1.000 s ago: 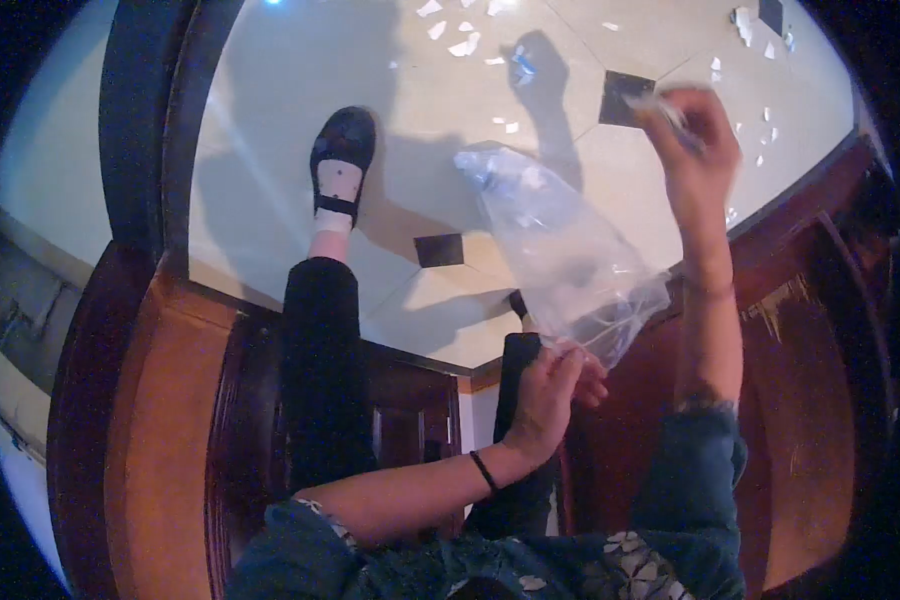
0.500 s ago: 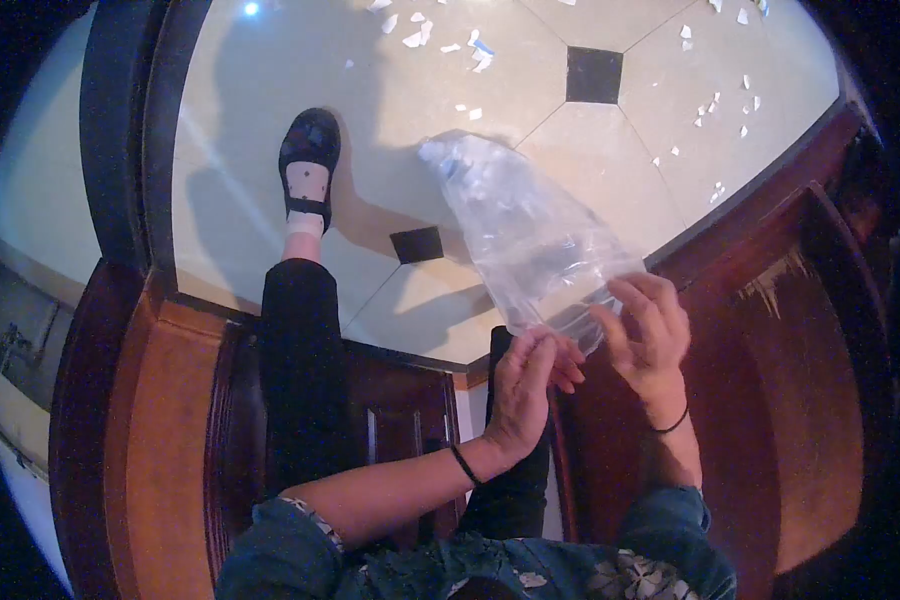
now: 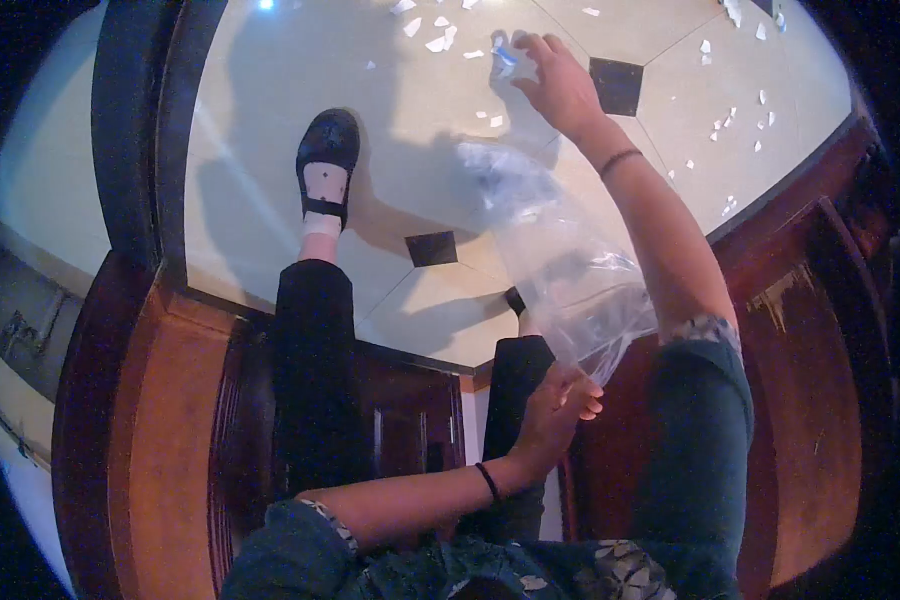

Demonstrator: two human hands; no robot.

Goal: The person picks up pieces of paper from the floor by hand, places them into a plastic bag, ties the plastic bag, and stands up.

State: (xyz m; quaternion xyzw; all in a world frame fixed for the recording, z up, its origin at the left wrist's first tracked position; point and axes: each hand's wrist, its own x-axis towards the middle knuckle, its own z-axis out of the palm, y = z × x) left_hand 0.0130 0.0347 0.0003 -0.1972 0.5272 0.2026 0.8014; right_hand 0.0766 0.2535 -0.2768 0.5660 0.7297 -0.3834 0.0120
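Over the floor (image 3: 400, 90), the plastic bag (image 3: 560, 250) is gripped near one end by the left hand (image 3: 550, 420). The right hand (image 3: 562, 88) is held open beside a blue-and-white scrap (image 3: 505, 58); whether it is touched cannot be told.

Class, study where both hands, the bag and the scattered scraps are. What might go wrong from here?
The left hand alone grips the clear bag at one end, so the bag may slip or sag.
The right hand, fingers parted beside the blue-and-white scrap, might miss or push it, as it looks thin and flat.
Small white scraps lie spread across the floor; some could be overlooked.
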